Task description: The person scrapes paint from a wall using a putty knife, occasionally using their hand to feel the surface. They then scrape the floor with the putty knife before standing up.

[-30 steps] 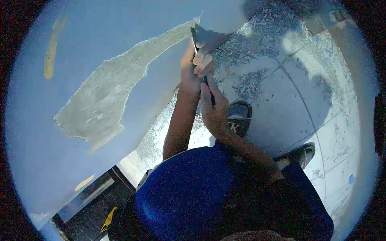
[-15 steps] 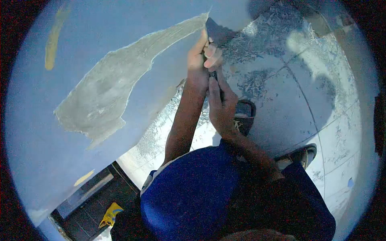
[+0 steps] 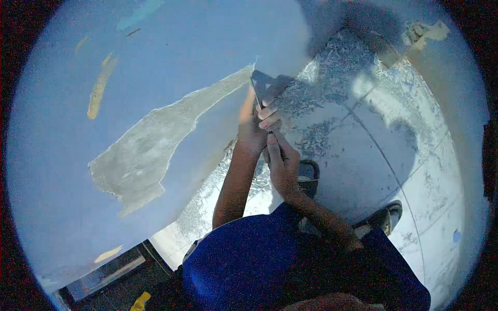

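A scraper (image 3: 262,82) with a broad dark blade meets the blue wall (image 3: 207,46) at the upper tip of a bare grey patch (image 3: 140,150). My left hand (image 3: 252,127) is closed near the blade, its fingers folded around the tool and its side close to the wall. Just below it, my right hand (image 3: 283,163) grips the lower end of the handle, which is mostly hidden by the fingers. Along the patch runs a pale, ragged paint edge.
Flakes of scraped paint (image 3: 332,67) litter the tiled floor (image 3: 358,160). My sandalled feet are below, one sandal (image 3: 309,171) beside my right hand. A dark opening (image 3: 119,280) with something yellow (image 3: 140,301) lies at lower left. Yellowish smears (image 3: 98,90) mark the wall.
The view has tilted up, so wall, patch and hands appear lower in the picture. Both hands keep their grip, and the blade remains at the patch's upper tip.
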